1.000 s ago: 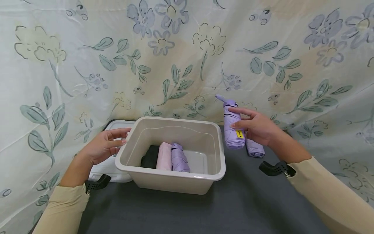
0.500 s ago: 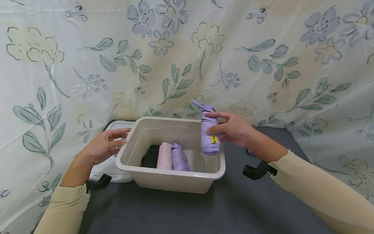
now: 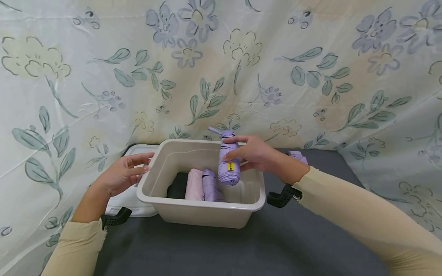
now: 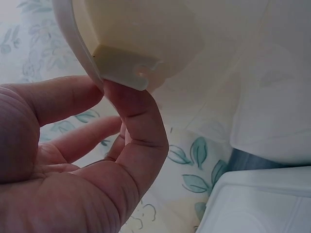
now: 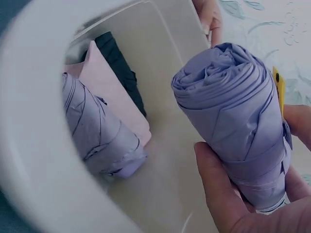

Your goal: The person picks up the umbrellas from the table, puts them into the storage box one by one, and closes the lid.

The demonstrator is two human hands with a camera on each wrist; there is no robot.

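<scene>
Umbrella (image 3: 228,168) farther leftward, in right hand (image 3: 256,152)

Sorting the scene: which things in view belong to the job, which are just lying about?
Likely in the job:
held lilac roll, in the right hand
beige bin, rim pinched by the left hand
black bundle, pink bundle, lilac bundle, all inside

Seemingly lying about:
white lid
other lilac roll, not held (may belong too)
floral sheet

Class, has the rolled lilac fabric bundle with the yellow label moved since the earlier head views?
Yes, leftward: the lilac bundle in the right hand has gone from beside the right end of the beige plastic bin to over its opening.
</scene>
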